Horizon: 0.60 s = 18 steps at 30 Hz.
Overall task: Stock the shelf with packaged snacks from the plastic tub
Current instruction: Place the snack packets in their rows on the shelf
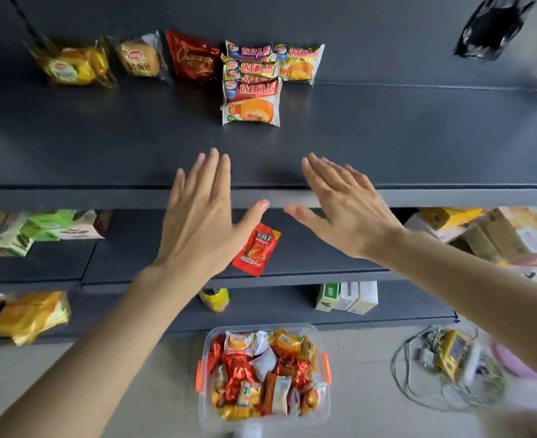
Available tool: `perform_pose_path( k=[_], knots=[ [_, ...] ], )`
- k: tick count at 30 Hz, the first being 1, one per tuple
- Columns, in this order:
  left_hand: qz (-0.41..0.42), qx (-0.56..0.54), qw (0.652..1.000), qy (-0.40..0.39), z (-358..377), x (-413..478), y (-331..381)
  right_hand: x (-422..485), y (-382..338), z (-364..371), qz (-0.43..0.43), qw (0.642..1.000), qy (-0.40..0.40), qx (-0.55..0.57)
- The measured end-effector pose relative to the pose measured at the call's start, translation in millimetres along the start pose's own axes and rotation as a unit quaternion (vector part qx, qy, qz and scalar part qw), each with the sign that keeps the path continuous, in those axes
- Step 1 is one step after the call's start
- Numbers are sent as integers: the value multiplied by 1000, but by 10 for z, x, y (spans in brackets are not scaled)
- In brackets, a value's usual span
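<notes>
Head view, and both hands are up at mid-frame over the front edge of the dark matte shelf: left hand flat, fingers straight and spread, pointing up the frame; right hand the same, fingers slanting to the upper left, thumbs nearly facing each other, neither one holding a thing. Straight below, at bottom centre on the pale floor, sits the plastic tub, clear-walled with rounded corners and an orange clip on its left and right sides; which way its long axis runs is hard to call from this angle. It's heaped with crinkly foil snack packets, red, gold and white. At top centre, glossy roll-cake packets overlap in a column running up the frame, Chinese print on red bands. Left of them a red foil bag reads "Chocopie", then a bun in clear wrap. Between the wrists, on the next shelf down, a red sachet lies flat, its long axis leaning up and right.
</notes>
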<state>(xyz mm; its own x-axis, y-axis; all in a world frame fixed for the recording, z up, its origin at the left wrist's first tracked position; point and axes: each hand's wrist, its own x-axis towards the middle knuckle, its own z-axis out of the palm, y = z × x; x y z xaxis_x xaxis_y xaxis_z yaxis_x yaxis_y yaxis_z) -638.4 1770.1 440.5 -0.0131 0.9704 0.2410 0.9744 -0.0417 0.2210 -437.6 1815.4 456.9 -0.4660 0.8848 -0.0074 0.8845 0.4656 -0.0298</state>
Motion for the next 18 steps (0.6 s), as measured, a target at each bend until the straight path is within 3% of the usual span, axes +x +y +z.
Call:
perform_pose_path(
  k=[6,11,15,18],
  knots=[
    [41,44,998,-35,13,-767,65,-737,-263,118,-38,998,-45,-1],
    [59,90,987,-116,375,-1262,-39,-1023,-316,533,-86,993,-75,-24],
    [61,89,980,-167,859,-1622,-190,-1156,-304,1070,-49,989,-138,0],
    [61,69,982,-162,1319,-1896,-306,-1203,-237,1616,-12,988,-155,22]
  ],
)
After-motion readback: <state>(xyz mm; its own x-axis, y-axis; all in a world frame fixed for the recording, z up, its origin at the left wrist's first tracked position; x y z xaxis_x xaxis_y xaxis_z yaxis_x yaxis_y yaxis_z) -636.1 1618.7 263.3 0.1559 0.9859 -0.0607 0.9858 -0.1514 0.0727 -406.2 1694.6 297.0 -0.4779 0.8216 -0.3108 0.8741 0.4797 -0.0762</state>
